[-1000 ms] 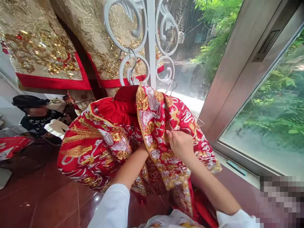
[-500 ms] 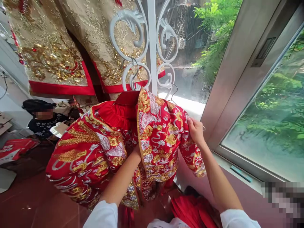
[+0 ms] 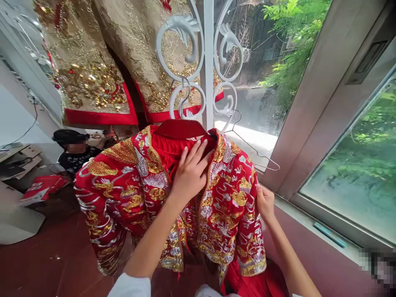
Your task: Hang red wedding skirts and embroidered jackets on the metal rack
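Note:
A red jacket point(image 3: 227, 206) with gold and silver embroidery hangs with its front open. Its hanger point(image 3: 179, 128) shows dark red between the collar edges, under a metal hook. My left hand point(image 3: 192, 171) lies at the neck opening, fingers stretched and spread against the red inner cloth near the collar; nothing is gripped in it. At the jacket's right side, my right hand point(image 3: 265, 202) is closed on the edge of the upper sleeve, its fingertips partly hidden by the cloth. Below the hem, more red fabric point(image 3: 247, 282) shows.
Behind the jacket stands a white scrollwork frame point(image 3: 208, 62). A bare wire hanger point(image 3: 262, 156) hangs beside it. Gold garments with red hems point(image 3: 102, 117) hang at upper left. A window point(image 3: 355, 161) is on the right. A person point(image 3: 72, 150) sits at left, near a red package point(image 3: 43, 187).
My left hand has come up out of the jacket's front to the neck opening, its fingers now visible. The collar sits more evenly around the hanger. My right hand is lower on the sleeve side.

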### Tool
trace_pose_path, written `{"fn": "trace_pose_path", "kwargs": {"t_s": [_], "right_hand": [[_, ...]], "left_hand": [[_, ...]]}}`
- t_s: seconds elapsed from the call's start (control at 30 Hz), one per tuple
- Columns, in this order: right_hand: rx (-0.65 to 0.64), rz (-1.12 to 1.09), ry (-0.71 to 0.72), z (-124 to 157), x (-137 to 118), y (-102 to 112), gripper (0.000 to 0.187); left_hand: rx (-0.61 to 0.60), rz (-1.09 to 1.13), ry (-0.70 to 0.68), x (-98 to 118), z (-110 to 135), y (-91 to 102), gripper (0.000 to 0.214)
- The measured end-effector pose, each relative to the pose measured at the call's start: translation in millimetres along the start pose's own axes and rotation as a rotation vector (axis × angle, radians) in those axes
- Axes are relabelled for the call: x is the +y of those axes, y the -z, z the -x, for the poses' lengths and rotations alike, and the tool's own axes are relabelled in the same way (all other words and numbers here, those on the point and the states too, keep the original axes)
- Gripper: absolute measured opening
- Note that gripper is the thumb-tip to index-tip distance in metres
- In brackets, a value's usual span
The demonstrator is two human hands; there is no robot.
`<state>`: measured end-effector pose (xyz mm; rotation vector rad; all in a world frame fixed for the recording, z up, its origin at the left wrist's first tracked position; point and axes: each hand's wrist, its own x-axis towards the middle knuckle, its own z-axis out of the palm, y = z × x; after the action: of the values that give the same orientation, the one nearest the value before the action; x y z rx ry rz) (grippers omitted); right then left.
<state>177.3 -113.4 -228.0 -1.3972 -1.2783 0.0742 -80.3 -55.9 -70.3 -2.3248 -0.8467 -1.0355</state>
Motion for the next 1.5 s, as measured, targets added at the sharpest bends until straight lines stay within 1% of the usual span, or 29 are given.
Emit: {"fn": "trace_pose_path", "kwargs": {"t_s": [0.03,0.1,0.17,0.23,0.27,0.3,0.33,0.37,0.4,0.43,0.53,0.57,0.6,0.7,0.77,0.83,0.9,0.97,1.0,1.03,1.13,1.17,1.2,1.23,1.27,1.33,1.4,1.43,1.5], "right_hand": [[0.057,0.01,0.001,-3,-6,3,0.035],[0.202,0.046,0.044,-18,-25,11,0.023],[0.268,0.083,0.163,-42,-54,16,0.034],[0.193,0.069,0.296,-70,-86,16,0.046],[0.124,0.051,0.338,-84,-101,14,0.051],[0.028,0.032,0.372,-97,-115,10,0.053],[-0.1,0.029,0.4,-108,-127,5,0.049],[-0.195,0.041,0.418,-117,-137,-1,0.044],[-0.231,0.053,0.422,-123,-144,-8,0.037],[-0.193,0.058,0.408,-128,-149,-15,0.033],[0.142,0.043,0.323,-135,-157,-33,0.041],[0.211,0.037,0.307,-137,-159,-37,0.042],[0.24,0.039,0.303,-139,-161,-40,0.042],[0.265,0.05,0.297,-145,-170,-48,0.04],[0.309,0.063,0.274,-149,-179,-52,0.042],[0.344,0.099,0.27,-150,-186,-55,0.044],[0.34,0.131,0.308,-150,-190,-54,0.044],[0.264,0.142,0.38,-151,-188,-48,0.041],[0.191,0.144,0.421,-153,-185,-42,0.038],[0.103,0.15,0.455,-155,-181,-36,0.037],[-0.156,0.222,0.467,-162,-169,-17,0.04],[-0.219,0.248,0.454,-164,-165,-14,0.041],[-0.253,0.276,0.446,-164,-161,-12,0.041],[-0.254,0.309,0.448,-162,-158,-13,0.04],[-0.218,0.344,0.462,-159,-156,-15,0.038],[-0.051,0.416,0.496,-149,-152,-26,0.036],[0.143,0.442,0.499,-137,-148,-40,0.038],[0.216,0.424,0.495,-130,-147,-47,0.039],[0.315,0.359,0.488,-119,-143,-61,0.039]], "left_hand": [[0.074,-0.017,0.06,-1,6,8.4,0.033],[0.261,-0.105,0.29,-4,18,22.2,0.032],[0.389,-0.228,0.547,-7,28,31.8,0.05],[0.439,-0.333,0.725,-12,35,39.7,0.068],[0.426,-0.367,0.779,-15,36,44.0,0.069],[0.38,-0.382,0.818,-18,36,48.7,0.062],[0.309,-0.374,0.844,-22,36,54.0,0.052],[0.216,-0.347,0.853,-25,35,59.3,0.044],[0.118,-0.316,0.846,-28,33,64.4,0.041],[0.025,-0.297,0.824,-30,30,68.7,0.043],[-0.176,-0.333,0.699,-27,18,74.1,0.052],[-0.218,-0.358,0.644,-24,14,72.8,0.055],[-0.25,-0.378,0.602,-20,11,69.8,0.056],[-0.305,-0.379,0.565,-6,4,51.9,0.053],[-0.314,-0.34,0.568,5,1,35.9,0.048],[-0.304,-0.282,0.519,15,0,22.0,0.044],[-0.281,-0.252,0.479,22,1,15.9,0.043],[-0.272,-0.206,0.464,23,4,21.2,0.046],[-0.246,-0.175,0.46,19,6,28.1,0.048],[-0.184,-0.163,0.463,13,8,37.0,0.05],[0.121,-0.26,0.537,-19,15,66.5,0.045],[0.164,-0.299,0.576,-32,17,74.1,0.044],[0.134,-0.294,0.601,-45,19,79.5,0.044],[0.045,-0.247,0.614,-58,21,82.7,0.044],[-0.059,-0.184,0.623,-69,22,84.1,0.045],[-0.224,-0.076,0.648,-86,25,83.9,0.046],[-0.297,-0.004,0.683,-99,24,83.9,0.047],[-0.32,0.039,0.686,-105,23,84.8,0.048],[-0.337,0.128,0.686,-114,18,88.3,0.05]]}}
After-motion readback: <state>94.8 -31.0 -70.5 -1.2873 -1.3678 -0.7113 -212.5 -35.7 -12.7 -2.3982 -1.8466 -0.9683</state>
